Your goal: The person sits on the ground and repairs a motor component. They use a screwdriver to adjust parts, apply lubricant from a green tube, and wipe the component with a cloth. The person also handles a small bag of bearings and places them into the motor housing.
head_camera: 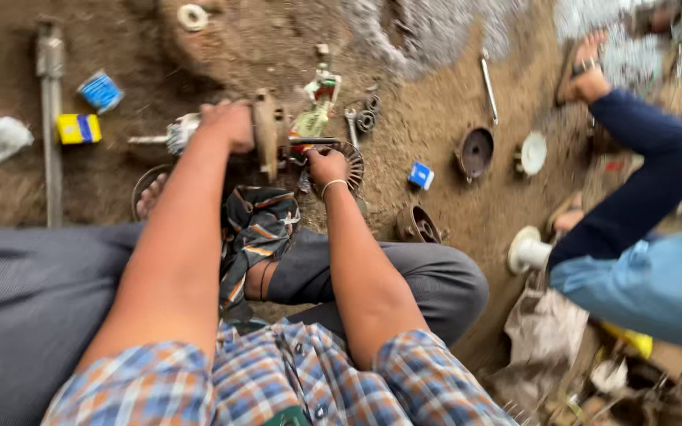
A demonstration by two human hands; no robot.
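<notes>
Head view, rusty motor assembly gripped at its left end by clenched left hand, finned metal disc pinched beneath right hand fingertips, striped cloth spread below.

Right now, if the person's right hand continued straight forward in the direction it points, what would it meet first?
The right hand already touches the rusty motor part. Going straight on, it would probably reach the green and white part on the dirt beyond, though depth is unclear.
</notes>
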